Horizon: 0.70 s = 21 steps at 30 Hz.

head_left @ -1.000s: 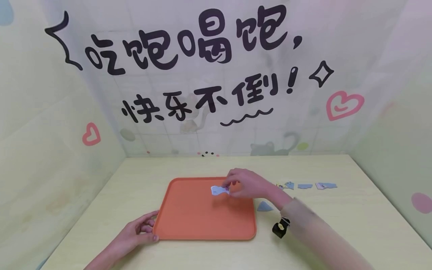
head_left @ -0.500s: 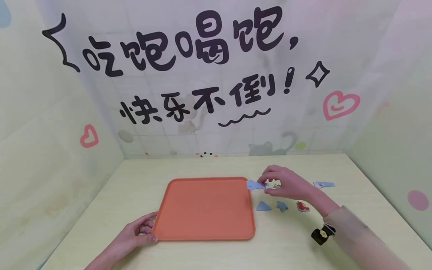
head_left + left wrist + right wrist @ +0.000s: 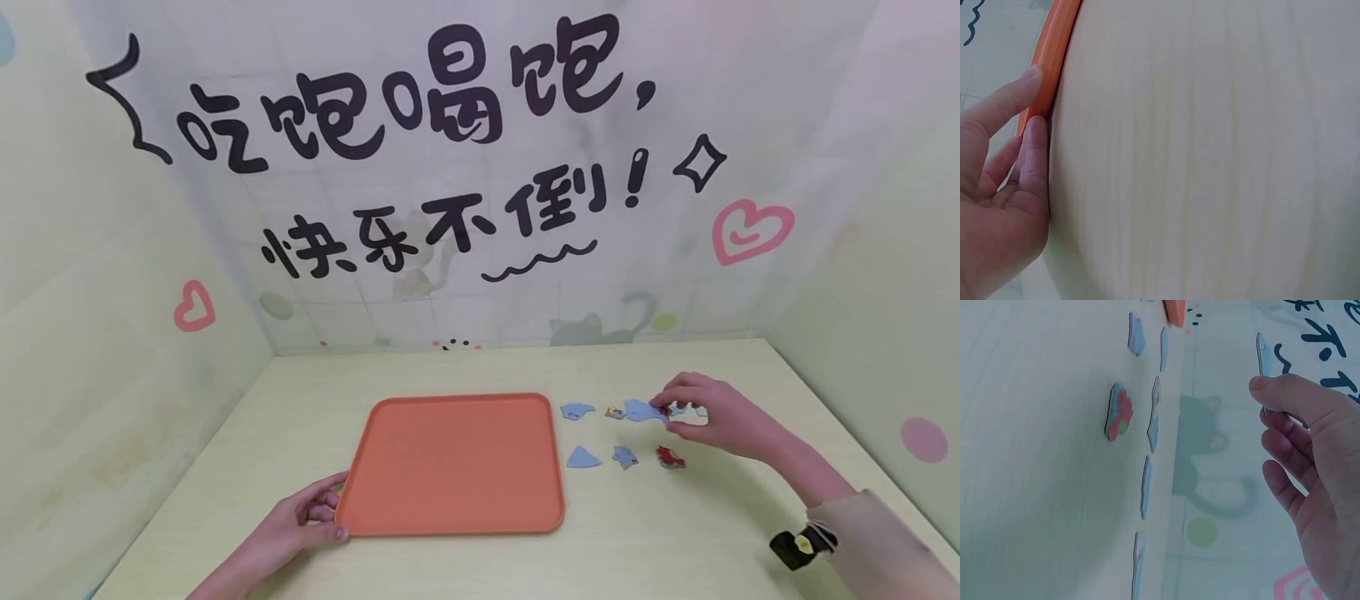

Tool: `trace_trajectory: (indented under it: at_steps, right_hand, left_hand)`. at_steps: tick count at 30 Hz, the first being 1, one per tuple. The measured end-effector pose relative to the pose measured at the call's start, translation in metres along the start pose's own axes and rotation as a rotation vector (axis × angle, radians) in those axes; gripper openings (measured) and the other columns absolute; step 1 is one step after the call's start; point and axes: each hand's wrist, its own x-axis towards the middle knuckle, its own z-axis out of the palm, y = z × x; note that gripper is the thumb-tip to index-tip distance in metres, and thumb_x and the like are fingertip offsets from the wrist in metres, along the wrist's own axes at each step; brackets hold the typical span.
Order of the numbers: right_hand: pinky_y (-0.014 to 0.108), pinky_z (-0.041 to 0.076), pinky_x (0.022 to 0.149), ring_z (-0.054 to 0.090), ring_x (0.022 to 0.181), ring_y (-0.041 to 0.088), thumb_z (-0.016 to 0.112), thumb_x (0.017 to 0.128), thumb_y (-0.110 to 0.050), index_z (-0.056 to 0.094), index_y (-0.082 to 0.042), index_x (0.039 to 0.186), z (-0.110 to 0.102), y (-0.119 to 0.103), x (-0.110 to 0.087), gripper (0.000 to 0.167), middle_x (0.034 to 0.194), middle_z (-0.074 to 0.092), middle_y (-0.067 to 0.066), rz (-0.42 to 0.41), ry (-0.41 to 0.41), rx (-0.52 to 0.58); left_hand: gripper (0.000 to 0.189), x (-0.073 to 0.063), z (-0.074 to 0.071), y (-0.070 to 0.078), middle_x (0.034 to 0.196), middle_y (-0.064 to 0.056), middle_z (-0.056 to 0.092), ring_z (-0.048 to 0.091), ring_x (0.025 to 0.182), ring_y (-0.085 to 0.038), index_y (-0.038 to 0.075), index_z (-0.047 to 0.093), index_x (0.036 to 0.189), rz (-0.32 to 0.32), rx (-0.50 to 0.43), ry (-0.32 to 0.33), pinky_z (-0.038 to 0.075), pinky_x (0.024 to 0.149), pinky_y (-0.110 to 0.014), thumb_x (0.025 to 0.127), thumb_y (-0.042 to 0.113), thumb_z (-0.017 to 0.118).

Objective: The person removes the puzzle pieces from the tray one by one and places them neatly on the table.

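Note:
In the head view, an orange tray (image 3: 450,467) lies flat on the table. My left hand (image 3: 300,518) holds the tray's near left corner, with the thumb on the rim and the fingers at its side. My right hand (image 3: 727,417) pinches a light blue jigsaw piece (image 3: 640,409) between thumb and fingertips. That piece is raised off the table in the right wrist view, and part of it hides behind my fingers. Below it lie other pieces, among them a red one (image 3: 670,457), a blue triangular one (image 3: 582,457) and a small blue one (image 3: 624,457).
Another blue piece (image 3: 577,411) lies beside the tray's far right corner. Further pieces sit in the back row, partly covered by the held piece and right hand. A printed cloth wall (image 3: 450,317) borders the pale wooden table (image 3: 420,567) at the back.
My right hand has carried the blue jigsaw piece rightward, from above the tray to above the back row of pieces. The left hand and the tray have stayed in place.

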Motion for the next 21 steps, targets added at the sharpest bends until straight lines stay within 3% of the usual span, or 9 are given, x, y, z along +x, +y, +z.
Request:
trace_trajectory:
  at_steps: [11, 21]
  right_hand:
    - [0.021, 0.049, 0.067, 0.055, 0.082, -0.001, 0.084, 0.072, -0.002, 0.074, -0.017, 0.103, -0.004, 0.031, -0.042, 0.036, 0.096, 0.065, -0.009, 0.021, 0.041, -0.015]
    - [0.020, 0.048, 0.067, 0.052, 0.082, -0.005, 0.081, 0.075, -0.004, 0.072, -0.017, 0.102, -0.004, 0.053, -0.063, 0.031, 0.092, 0.064, -0.010, 0.089, -0.042, 0.014]
  left_hand:
    - [0.086, 0.001, 0.001, 0.001, 0.118, -0.009, 0.051, 0.056, 0.093, -0.006, 0.003, 0.031, 0.153, -0.015, 0.007, 0.005, 0.048, 0.081, -0.020, 0.083, 0.021, 0.079]
    - [0.087, 0.002, 0.001, 0.001, 0.118, -0.008, 0.050, 0.056, 0.094, -0.006, 0.003, 0.030, 0.154, -0.021, 0.002, 0.000, 0.048, 0.081, -0.020, 0.084, 0.020, 0.079]
